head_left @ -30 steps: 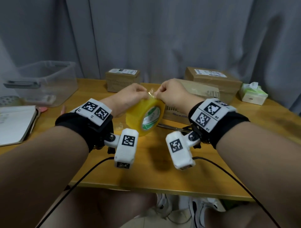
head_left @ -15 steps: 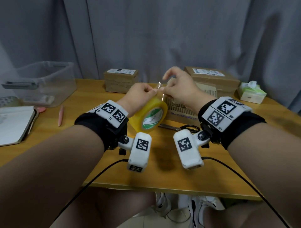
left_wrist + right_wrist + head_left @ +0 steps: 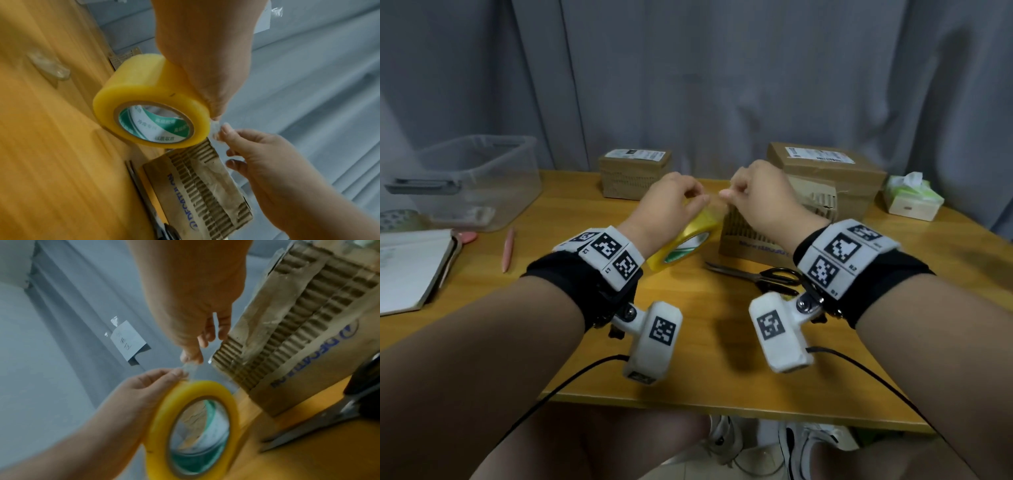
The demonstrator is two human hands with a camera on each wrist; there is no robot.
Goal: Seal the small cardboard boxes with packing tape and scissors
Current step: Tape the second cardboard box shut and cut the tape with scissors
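The tape roll (image 3: 683,241) is gripped at its upper rim by the left hand (image 3: 666,202), fingers curled over it, and is held on edge above the table (image 3: 585,308), its green-printed core facing the camera. At the 3 o'clock side of that hand, the loose clear tape end (image 3: 190,368) is pinched between thumb and forefinger of the right hand (image 3: 760,198); the two hands are seen nearly touching. Just beyond the roll, at 1 o'clock, a torn corrugated cardboard box (image 3: 753,236) is seen lying on the table. The scissors (image 3: 756,275) are laid blades shut at 4 o'clock from the roll, just before the box. A small labelled box (image 3: 635,173) is set at 11 o'clock by the curtain, and a larger one (image 3: 825,171) at 2 o'clock.
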